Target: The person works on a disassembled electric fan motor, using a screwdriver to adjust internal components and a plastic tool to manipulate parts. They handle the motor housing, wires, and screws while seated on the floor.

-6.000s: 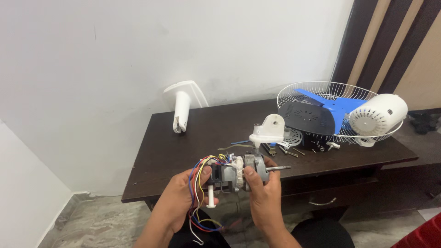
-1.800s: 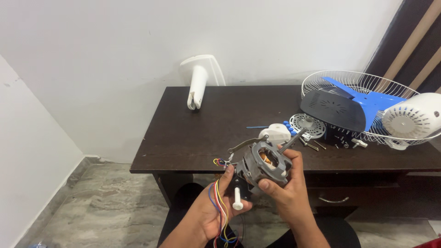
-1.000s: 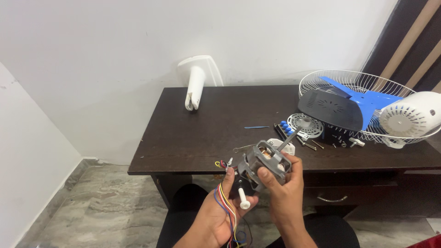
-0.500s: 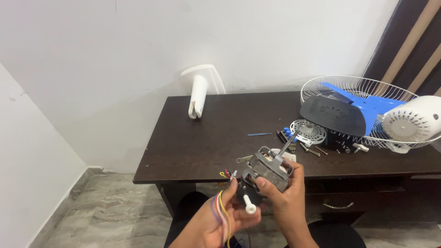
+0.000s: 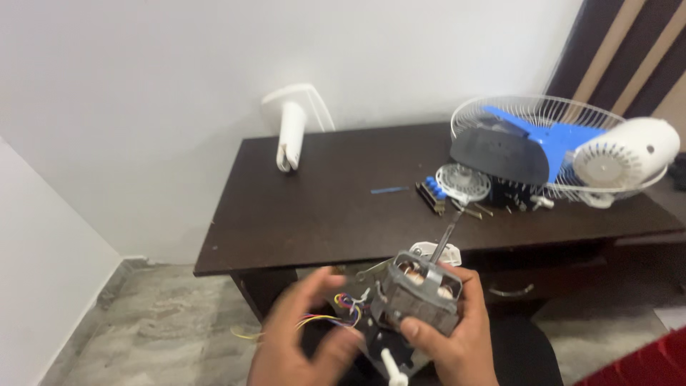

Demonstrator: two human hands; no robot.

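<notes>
A grey fan motor (image 5: pixel 418 294) with copper windings and a steel shaft pointing up sits in my right hand (image 5: pixel 457 336), which grips it from the right and below. My left hand (image 5: pixel 300 336) is beside it on the left, fingers curled at the bundle of coloured wires (image 5: pixel 336 314) coming off the motor. A white knob sticks out under the motor. Both hands are held in front of the dark wooden table (image 5: pixel 321 214), below its front edge.
On the table stand a white fan neck piece (image 5: pixel 289 132), a wire fan guard (image 5: pixel 543 143) holding blue blades and a dark cover, a white motor housing (image 5: pixel 629 154), a small round white part (image 5: pixel 463 182), a blue bit holder and loose screws. Stone floor lies below left.
The motor has been turned and lowered toward me in my hands, its shaft now pointing up and away. My view shifted, so the table sits higher in the frame.
</notes>
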